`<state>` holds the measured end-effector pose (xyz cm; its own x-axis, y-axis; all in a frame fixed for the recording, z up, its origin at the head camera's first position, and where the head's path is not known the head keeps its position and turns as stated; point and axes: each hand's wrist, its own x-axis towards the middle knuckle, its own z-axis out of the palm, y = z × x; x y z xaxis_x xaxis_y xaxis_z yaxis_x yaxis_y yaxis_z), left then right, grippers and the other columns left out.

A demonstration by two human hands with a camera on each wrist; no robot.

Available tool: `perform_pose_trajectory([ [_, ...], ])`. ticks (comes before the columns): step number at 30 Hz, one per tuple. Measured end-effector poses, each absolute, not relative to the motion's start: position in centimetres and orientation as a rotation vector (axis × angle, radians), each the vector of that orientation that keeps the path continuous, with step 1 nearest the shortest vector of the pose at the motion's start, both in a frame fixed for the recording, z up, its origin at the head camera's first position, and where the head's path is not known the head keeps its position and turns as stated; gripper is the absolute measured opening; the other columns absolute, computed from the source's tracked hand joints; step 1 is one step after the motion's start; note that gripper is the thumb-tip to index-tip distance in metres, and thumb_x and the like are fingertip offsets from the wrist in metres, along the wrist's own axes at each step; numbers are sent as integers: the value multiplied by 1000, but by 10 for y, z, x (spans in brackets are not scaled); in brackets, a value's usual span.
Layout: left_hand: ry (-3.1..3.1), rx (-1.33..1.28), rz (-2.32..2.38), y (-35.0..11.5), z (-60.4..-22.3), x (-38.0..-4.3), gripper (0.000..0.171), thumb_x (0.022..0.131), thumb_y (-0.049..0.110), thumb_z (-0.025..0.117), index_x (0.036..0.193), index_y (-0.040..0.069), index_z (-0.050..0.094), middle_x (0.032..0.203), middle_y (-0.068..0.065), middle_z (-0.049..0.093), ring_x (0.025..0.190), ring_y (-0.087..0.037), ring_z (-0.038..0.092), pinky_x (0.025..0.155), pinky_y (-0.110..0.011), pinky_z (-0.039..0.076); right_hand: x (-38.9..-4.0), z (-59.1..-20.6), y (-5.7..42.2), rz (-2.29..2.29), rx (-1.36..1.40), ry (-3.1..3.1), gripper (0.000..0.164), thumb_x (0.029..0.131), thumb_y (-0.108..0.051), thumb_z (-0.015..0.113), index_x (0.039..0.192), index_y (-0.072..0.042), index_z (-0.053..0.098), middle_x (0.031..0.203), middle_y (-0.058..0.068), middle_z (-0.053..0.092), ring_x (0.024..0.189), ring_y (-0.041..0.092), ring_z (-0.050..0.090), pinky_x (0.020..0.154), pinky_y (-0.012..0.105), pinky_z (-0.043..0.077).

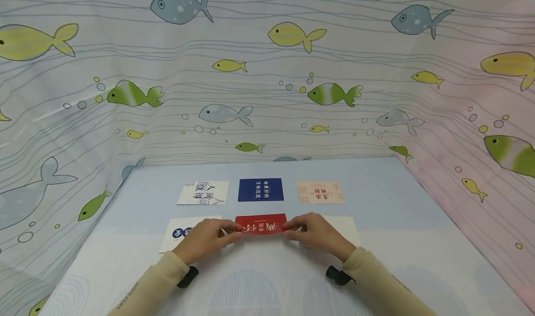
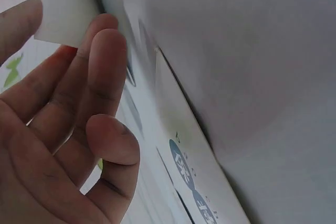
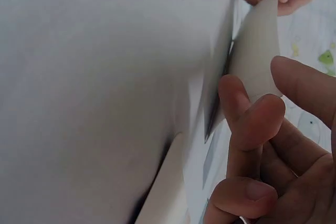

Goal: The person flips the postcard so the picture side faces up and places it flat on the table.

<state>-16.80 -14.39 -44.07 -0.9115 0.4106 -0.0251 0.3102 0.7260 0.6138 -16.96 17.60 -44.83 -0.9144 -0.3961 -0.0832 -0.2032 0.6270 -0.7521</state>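
Note:
A red card [image 1: 262,225] with white Chinese characters spans the space between my two hands, its near edge bowed slightly. My left hand [image 1: 209,236] pinches its left end between thumb and fingers, and my right hand [image 1: 319,232] pinches the right end likewise. Both wrist views show the card's plain pale underside [image 3: 257,45] tilted up off the table. Under my left forearm and hand lies a white card with blue circles [image 1: 177,233], partly hidden. A cream-white card [image 1: 346,228] lies partly covered by my right hand.
Behind, in a row, lie a white card with large characters [image 1: 203,193], a dark blue card [image 1: 261,190] and a pale pink card [image 1: 321,192]. They rest on a light-coloured table cover [image 1: 267,293]. A fish-patterned curtain [image 1: 267,84] encloses the table's back and sides.

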Motion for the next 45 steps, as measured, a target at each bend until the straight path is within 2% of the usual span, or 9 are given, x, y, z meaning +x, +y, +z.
perform_pose_trajectory([
  [7,2778,650,891,-145,-442,-172,29,95,43,71,115,24,77,93,18,69,76,-6,59,70,-29,49,-170,-447,173,-1127,-494,2607,21,91,-30,78,110,-23,80,100,-10,72,74,14,52,58,24,41],
  [14,2781,775,852,-147,-443,-176,28,97,42,68,110,21,79,96,17,71,87,-5,61,83,-37,51,-172,-448,172,-1090,-511,2598,22,91,-28,78,111,-19,80,98,-11,72,78,14,54,61,25,43],
  [23,2756,761,773,-146,-442,-177,30,95,42,70,113,19,78,83,16,63,73,-8,54,67,-29,46,-171,-448,170,-1032,-550,2597,24,92,-27,77,114,-18,79,97,-13,72,79,14,54,64,26,45],
  [27,2752,690,775,-143,-442,-176,29,96,42,69,112,19,79,82,15,66,78,-8,56,72,-32,49,-167,-447,169,-985,-571,2618,24,95,-27,73,116,-17,78,89,-15,69,81,14,53,64,27,44],
  [30,2761,656,795,-141,-441,-175,27,96,41,69,109,19,80,81,15,67,80,-8,57,76,-34,50,-166,-447,168,-976,-566,2617,25,97,-29,71,117,-17,78,78,-11,65,76,12,52,60,26,41],
  [34,2773,638,803,-140,-440,-174,25,95,40,70,106,20,80,76,15,64,76,-9,56,72,-33,49,-165,-447,169,-979,-576,2595,27,97,-30,70,120,-16,76,70,-5,62,66,11,50,55,24,35],
  [45,2813,665,799,-135,-443,-176,15,95,35,71,102,22,76,77,16,61,73,-8,55,70,-32,47,-163,-450,175,-997,-619,2617,25,97,-26,70,120,-18,73,79,-9,63,70,12,56,59,26,46],
])
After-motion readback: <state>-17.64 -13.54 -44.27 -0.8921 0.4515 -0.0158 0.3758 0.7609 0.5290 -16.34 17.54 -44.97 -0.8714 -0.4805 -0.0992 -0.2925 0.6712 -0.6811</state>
